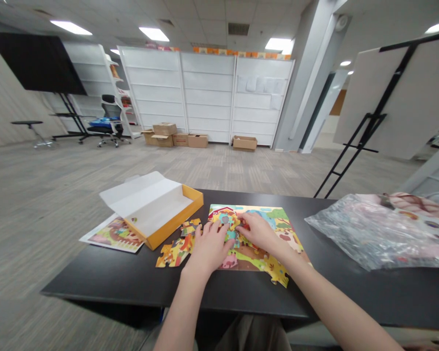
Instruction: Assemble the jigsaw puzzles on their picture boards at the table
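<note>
A colourful farm-scene puzzle picture lies flat on the black table, with jigsaw pieces on its left part. My left hand rests there, fingers stretched out and touching the pieces. Beside it, my right hand pinches the edge of a yellow puzzle piece; its fingertips partly hide the piece. Loose puzzle pieces lie left of my left hand. Under my right forearm, a yellow piece sits at the picture's near edge.
An open yellow box with a white lid flap stands at the left, over a printed sheet. A clear plastic bag with its contents lies at the right. The black table's front edge is close to me.
</note>
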Available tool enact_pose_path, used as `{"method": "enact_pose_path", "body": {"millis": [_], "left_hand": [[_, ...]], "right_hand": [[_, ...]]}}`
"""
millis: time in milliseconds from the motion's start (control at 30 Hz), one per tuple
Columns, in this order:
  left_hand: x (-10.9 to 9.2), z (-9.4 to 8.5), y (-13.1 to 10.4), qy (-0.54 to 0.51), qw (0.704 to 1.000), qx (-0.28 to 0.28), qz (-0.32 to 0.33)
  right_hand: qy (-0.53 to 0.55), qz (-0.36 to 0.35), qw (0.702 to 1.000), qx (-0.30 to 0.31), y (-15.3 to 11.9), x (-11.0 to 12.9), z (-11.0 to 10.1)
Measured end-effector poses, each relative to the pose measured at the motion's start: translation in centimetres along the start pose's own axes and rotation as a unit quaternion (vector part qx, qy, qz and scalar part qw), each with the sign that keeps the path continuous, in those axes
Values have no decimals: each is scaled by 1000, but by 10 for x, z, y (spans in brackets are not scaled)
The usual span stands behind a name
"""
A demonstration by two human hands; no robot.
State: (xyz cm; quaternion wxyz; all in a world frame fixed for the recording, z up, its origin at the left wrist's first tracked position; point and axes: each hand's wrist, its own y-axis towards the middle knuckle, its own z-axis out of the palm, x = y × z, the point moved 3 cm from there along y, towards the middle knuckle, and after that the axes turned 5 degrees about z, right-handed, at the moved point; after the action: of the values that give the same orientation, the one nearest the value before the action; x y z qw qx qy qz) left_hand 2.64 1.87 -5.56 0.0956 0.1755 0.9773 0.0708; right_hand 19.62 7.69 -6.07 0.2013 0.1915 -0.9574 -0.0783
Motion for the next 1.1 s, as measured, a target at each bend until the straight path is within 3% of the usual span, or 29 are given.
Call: {"method": "enact_pose_path", "body": {"millis": [267,500,767,967,1100], "left_hand": [[4,7,1,53,996,-27,-64],[-6,-1,0,11,1000,-14,-20],[-4,-3,-1,-22,1000,9,-15],[-2,-4,-2,-24,1000,-3,-11],[-2,-4,-3,-21,1000,-4,-20]], "right_hand": [[4,17,1000,10,2,2,1],[21,29,999,-2,2,4,-1],[216,34,975,-38,7,-1,4],[366,49,929,11,11,-3,11],[397,79,914,16,11,-9,7]]}}
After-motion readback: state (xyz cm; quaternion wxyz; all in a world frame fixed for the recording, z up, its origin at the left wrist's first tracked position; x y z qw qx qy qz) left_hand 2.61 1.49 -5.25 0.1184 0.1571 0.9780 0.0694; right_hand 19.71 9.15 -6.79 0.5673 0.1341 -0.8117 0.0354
